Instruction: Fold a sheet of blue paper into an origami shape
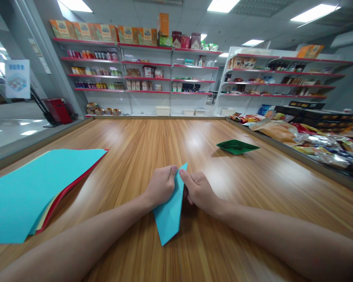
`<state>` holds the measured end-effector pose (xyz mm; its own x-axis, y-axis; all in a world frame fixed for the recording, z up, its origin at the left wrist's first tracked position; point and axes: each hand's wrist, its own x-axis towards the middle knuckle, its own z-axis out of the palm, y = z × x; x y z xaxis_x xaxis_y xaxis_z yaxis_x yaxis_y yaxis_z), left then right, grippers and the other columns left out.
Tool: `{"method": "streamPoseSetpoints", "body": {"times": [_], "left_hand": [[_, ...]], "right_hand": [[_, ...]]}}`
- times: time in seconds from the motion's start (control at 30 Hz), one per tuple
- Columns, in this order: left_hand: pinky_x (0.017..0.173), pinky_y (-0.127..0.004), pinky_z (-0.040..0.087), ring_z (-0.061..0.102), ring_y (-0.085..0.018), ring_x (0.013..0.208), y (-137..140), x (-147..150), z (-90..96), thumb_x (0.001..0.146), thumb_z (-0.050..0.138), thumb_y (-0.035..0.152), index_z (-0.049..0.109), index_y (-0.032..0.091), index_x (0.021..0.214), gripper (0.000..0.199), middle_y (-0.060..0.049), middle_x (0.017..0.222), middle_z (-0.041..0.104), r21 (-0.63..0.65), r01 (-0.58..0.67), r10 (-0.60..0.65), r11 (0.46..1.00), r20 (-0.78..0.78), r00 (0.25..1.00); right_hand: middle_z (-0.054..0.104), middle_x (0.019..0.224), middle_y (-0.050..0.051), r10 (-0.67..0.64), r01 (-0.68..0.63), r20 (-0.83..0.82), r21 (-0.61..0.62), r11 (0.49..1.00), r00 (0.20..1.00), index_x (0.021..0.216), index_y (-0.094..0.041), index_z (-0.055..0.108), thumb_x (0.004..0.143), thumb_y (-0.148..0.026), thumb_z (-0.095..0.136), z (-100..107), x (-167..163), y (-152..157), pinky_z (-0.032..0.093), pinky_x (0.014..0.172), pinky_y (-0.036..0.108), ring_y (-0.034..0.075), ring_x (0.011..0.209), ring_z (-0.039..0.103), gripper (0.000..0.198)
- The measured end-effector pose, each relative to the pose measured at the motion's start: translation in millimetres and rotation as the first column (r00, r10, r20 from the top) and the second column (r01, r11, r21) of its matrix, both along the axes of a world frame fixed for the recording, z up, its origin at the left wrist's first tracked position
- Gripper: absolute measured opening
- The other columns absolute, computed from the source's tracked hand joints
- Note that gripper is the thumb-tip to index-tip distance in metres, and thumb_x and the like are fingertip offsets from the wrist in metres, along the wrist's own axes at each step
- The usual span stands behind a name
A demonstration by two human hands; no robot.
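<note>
A folded piece of light blue paper [171, 217], long and pointed at its far tip, is held up off the wooden table between my two hands. My left hand [162, 184] grips its left edge near the top, thumb on the paper and fingers curled. On the other edge, my right hand [200, 192] pinches it with the thumb near the upper tip; the fingers behind are partly hidden. Further back to the right sits a folded green paper boat [237, 147], apart from both hands.
At the left lies a stack of coloured paper sheets [41, 192], blue on top with cream and red beneath. The wooden table [129, 145] has a raised rim. Packaged snacks [306, 137] are heaped beyond its right edge. Stocked shelves [147, 62] stand behind.
</note>
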<state>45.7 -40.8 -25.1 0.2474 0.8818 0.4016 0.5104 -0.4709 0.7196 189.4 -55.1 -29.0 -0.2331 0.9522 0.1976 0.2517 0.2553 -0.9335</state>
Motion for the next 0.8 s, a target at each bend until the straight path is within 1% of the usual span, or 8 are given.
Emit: {"method": "streamPoseSetpoints", "body": {"times": [0.2, 0.27, 0.4, 0.53, 0.6, 0.7, 0.8], "left_hand": [[0.052, -0.025, 0.029, 0.046, -0.013, 0.053, -2.7, 0.0, 2.0, 0.095, 0.029, 0.034, 0.041, 0.018, 0.059, 0.042, 0.0, 0.057, 0.049, -0.004, -0.019, 0.019, 1.0, 0.009, 1.0], [0.052, -0.025, 0.029, 0.045, -0.013, 0.054, -2.2, 0.2, 2.2, 0.095, 0.029, 0.034, 0.04, 0.018, 0.058, 0.041, 0.0, 0.057, 0.048, 0.002, -0.036, 0.036, 0.999, 0.016, 0.999], [0.051, -0.025, 0.026, 0.04, -0.012, 0.051, 0.9, 0.5, 1.4, 0.094, 0.03, 0.035, 0.036, 0.019, 0.057, 0.041, 0.002, 0.055, 0.043, 0.013, -0.089, 0.089, 0.996, 0.038, 0.995], [0.05, -0.025, 0.025, 0.038, -0.012, 0.051, 4.6, -0.2, 1.3, 0.094, 0.03, 0.035, 0.035, 0.019, 0.057, 0.041, 0.002, 0.055, 0.041, 0.008, -0.118, 0.117, 0.993, 0.042, 0.992], [0.05, -0.025, 0.023, 0.036, -0.011, 0.05, 7.5, -1.2, 1.5, 0.094, 0.03, 0.035, 0.033, 0.02, 0.056, 0.041, 0.003, 0.054, 0.039, 0.011, -0.156, 0.155, 0.988, 0.048, 0.987], [0.049, -0.026, 0.022, 0.033, -0.011, 0.048, 12.4, -3.0, 1.2, 0.093, 0.03, 0.035, 0.03, 0.02, 0.054, 0.042, 0.003, 0.052, 0.037, 0.013, -0.202, 0.201, 0.979, 0.06, 0.978], [0.049, -0.026, 0.022, 0.033, -0.011, 0.048, 15.6, -4.4, 0.8, 0.093, 0.031, 0.035, 0.03, 0.02, 0.054, 0.042, 0.003, 0.052, 0.036, 0.013, -0.212, 0.211, 0.977, 0.067, 0.975]], "right_hand": [[0.042, 0.03, -0.001, 0.069, -0.069, 0.011, -0.011, 0.998, 0.998, 0.039, -0.017, 0.044, 0.089, -0.058, 0.036, 6.7, -1.8, -5.0, 0.028, 0.032, 0.017, 0.006, 0.027, 0.04, 0.065], [0.042, 0.03, -0.001, 0.093, -0.092, 0.018, -0.024, 0.995, 0.996, 0.04, -0.017, 0.044, 0.089, -0.057, 0.036, 6.4, -2.1, -5.7, 0.028, 0.031, 0.017, 0.006, 0.027, 0.04, 0.064], [0.044, 0.032, -0.001, 0.19, -0.187, 0.064, -0.045, 0.981, 0.98, 0.041, -0.017, 0.046, 0.091, -0.054, 0.035, 3.9, -1.9, -7.5, 0.028, 0.032, 0.017, 0.006, 0.028, 0.04, 0.063], [0.045, 0.033, -0.001, 0.229, -0.224, 0.082, -0.062, 0.973, 0.97, 0.042, -0.016, 0.047, 0.091, -0.052, 0.036, 4.9, -1.7, -9.2, 0.029, 0.033, 0.017, 0.006, 0.029, 0.041, 0.061], [0.045, 0.033, -0.001, 0.284, -0.273, 0.082, -0.119, 0.955, 0.955, 0.043, -0.016, 0.048, 0.09, -0.052, 0.038, 6.1, -2.6, -10.6, 0.029, 0.032, 0.017, 0.006, 0.028, 0.04, 0.06], [0.045, 0.033, -0.002, 0.38, -0.359, 0.069, -0.215, 0.908, 0.922, 0.044, -0.016, 0.05, 0.088, -0.051, 0.041, 7.1, -4.1, -12.0, 0.026, 0.03, 0.016, 0.005, 0.026, 0.038, 0.058], [0.044, 0.033, -0.003, 0.417, -0.394, 0.051, -0.242, 0.887, 0.908, 0.044, -0.015, 0.05, 0.088, -0.049, 0.043, 7.9, -3.5, -11.7, 0.024, 0.029, 0.016, 0.005, 0.026, 0.037, 0.056]]}}
